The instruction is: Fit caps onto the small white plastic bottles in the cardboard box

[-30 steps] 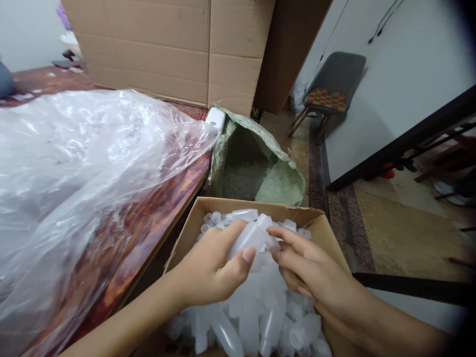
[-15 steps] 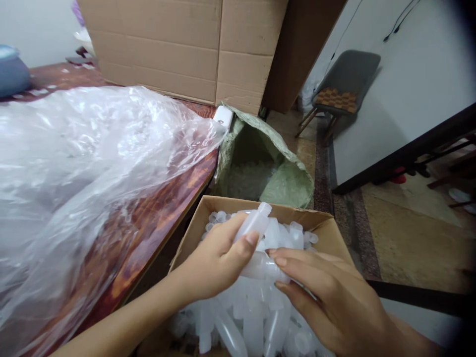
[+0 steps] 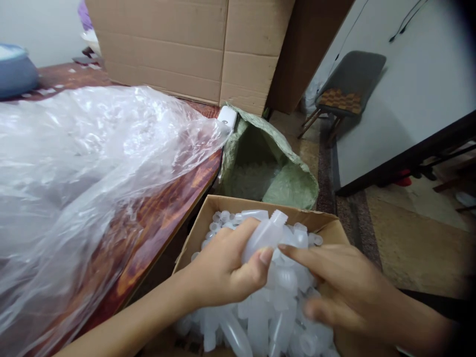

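My left hand [image 3: 230, 263] is closed around a translucent white plastic bottle [image 3: 264, 238], its threaded neck pointing up and to the right. Just right of it is my right hand [image 3: 342, 282], its index finger stretched out and the tip close to the bottle; whether it touches I cannot tell. The lower fingers of that hand are smeared by motion, and I see nothing held in it. Both hands are above an open cardboard box [image 3: 316, 220] filled with several loose translucent bottles [image 3: 256, 322].
Behind the box an open green woven sack [image 3: 290, 183] holds more pale pieces. Left is a reddish-brown table [image 3: 174, 213] under a large clear plastic bag [image 3: 92, 144]. A big cardboard carton [image 3: 159, 44], a blue container [image 3: 17, 74] and a grey chair [image 3: 353, 79] stand farther off.
A second bottle lying between both hands is no longer there. My right hand has come off it, its index finger now extended. The left hand keeps its bottle.
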The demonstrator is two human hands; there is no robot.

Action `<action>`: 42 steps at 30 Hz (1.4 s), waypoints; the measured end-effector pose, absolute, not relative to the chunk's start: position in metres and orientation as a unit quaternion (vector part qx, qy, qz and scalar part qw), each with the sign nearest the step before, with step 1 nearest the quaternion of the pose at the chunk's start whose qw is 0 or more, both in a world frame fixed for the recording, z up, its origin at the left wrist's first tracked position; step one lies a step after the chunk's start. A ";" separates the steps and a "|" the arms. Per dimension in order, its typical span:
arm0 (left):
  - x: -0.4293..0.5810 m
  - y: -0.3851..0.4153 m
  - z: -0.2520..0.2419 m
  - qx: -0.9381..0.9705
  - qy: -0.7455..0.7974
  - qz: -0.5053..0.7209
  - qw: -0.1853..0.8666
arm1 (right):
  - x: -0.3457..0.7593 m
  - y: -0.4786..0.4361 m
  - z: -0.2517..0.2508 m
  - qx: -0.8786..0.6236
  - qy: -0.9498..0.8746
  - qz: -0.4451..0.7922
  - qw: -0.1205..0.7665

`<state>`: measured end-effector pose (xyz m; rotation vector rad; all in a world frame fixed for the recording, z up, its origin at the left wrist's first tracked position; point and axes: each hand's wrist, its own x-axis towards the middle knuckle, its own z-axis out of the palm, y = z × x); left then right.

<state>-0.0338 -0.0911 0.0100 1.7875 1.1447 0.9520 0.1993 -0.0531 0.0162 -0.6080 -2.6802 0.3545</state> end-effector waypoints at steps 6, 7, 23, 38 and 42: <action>-0.033 -0.093 0.009 0.704 0.452 0.384 0.390 | 0.176 -0.066 0.021 -0.133 -0.958 -0.053 0.249; -0.032 -0.094 0.008 0.707 0.453 0.394 0.372 | 0.172 -0.070 0.019 -0.157 -0.952 -0.044 0.258; -0.043 -0.084 -0.006 0.753 0.480 0.449 0.006 | 0.150 0.029 0.024 -0.486 -0.350 0.742 0.303; -0.030 -0.087 -0.004 0.859 0.396 0.324 0.009 | 0.158 -0.056 0.019 -0.441 -0.070 0.841 0.306; -0.028 -0.087 -0.004 0.876 0.375 0.303 -0.011 | 0.158 -0.054 0.014 -0.422 -0.156 0.825 0.343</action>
